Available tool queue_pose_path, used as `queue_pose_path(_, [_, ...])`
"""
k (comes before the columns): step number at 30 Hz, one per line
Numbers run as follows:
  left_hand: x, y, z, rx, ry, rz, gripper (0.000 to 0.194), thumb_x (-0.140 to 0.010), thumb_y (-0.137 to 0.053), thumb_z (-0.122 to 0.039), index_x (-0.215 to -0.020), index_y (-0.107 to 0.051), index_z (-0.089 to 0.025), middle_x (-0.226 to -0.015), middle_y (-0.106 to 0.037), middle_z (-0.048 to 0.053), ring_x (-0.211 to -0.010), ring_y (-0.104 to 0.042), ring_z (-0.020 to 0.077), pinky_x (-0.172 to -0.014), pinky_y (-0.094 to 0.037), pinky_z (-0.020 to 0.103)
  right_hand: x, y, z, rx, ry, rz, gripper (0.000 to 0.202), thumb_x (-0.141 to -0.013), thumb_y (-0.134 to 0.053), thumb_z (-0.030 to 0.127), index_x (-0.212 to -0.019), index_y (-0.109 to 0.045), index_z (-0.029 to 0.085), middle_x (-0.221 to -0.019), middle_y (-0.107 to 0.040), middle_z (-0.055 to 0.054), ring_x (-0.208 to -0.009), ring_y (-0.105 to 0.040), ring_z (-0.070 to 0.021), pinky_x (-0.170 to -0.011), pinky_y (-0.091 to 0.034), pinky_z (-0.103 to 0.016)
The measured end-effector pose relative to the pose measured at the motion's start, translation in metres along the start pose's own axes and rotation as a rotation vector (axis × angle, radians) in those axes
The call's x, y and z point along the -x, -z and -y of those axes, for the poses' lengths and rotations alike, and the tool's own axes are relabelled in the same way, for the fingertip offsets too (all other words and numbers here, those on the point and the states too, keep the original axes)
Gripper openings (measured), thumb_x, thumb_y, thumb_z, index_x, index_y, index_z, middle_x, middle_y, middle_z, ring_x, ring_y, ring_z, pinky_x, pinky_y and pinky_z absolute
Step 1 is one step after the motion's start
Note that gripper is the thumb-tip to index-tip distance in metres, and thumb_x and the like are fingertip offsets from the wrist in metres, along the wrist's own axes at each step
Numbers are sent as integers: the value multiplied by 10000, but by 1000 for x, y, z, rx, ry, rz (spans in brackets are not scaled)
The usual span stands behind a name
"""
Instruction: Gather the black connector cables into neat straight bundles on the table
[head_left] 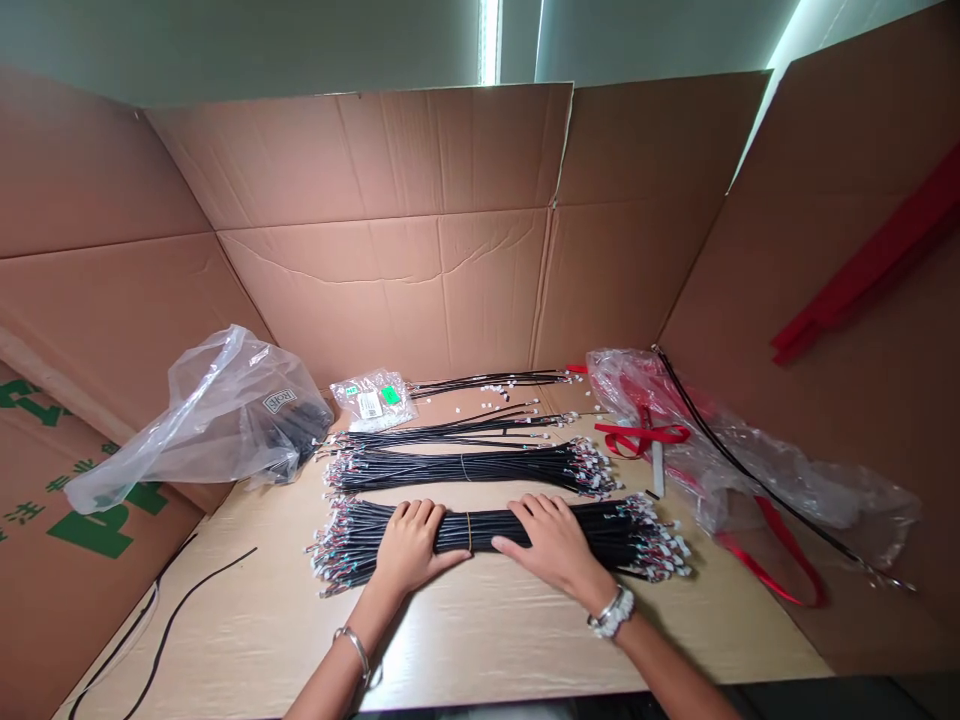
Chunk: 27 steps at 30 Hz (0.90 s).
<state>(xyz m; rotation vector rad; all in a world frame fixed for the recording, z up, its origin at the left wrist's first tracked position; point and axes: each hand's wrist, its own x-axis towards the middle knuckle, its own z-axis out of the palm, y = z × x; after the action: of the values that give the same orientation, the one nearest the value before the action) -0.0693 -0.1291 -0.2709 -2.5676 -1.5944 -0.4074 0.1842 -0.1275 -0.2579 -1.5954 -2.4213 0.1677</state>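
A thick bundle of black cables (480, 530) lies across the front of the table, with white connectors at both ends and a thin band round its middle. My left hand (412, 543) rests over it left of the band, fingers curled over the far side and thumb along the near side. To the right of the band, my right hand (551, 540) grips the same bundle, its thumb pointing toward the band. Just behind lies a second banded cable bundle (480, 467), touched by neither hand. Farther back are loose cables (450, 435).
Cardboard walls (375, 270) enclose the table (480, 650). A clear bag with black parts (292, 430) sits left, a small connector bag (373, 400) at the back. Plastic wrap (810, 480) and red ribbon (637, 437) lie right. Loose black wires (169, 625) lie front left.
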Motion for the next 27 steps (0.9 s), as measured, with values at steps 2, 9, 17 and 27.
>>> queue_pose_path(2, [0, 2, 2, 21, 1, 10, 601, -797, -538, -735, -1054, -631, -199, -972, -660, 86, -922, -609, 281, -883, -423, 433, -3, -6, 8, 5, -36, -20, 502, -929, -450, 597, -1102, -673, 182, -1107, -685, -107, -1041, -604, -277, -928, -389, -422])
queue_pose_path(9, [4, 3, 8, 143, 19, -19, 582, -777, -646, -653, -1138, -612, -198, -1054, -674, 87, -986, -610, 284, -917, -440, 441, -3, -18, 5, -42, -49, -140, 466, -910, -497, 600, -1049, -681, 195, -1027, -702, -75, -989, -619, -250, -913, -388, -398])
queue_pose_path(17, [5, 2, 9, 180, 41, -19, 569, -760, -687, -618, -1150, -621, -209, -1079, -683, 93, -1009, -616, 299, -927, -449, 470, -4, -18, 3, -60, -34, -149, 436, -903, -517, 595, -1025, -680, 209, -1021, -709, -70, -979, -630, -246, -893, -398, -387])
queue_pose_path(27, [4, 3, 8, 187, 48, -33, 560, -741, -711, -602, -1141, -632, -218, -1071, -687, 89, -1003, -622, 301, -921, -461, 466, -4, -17, 3, -71, -42, -131, 439, -899, -523, 596, -1039, -681, 211, -1032, -708, -73, -984, -629, -249, -901, -403, -392])
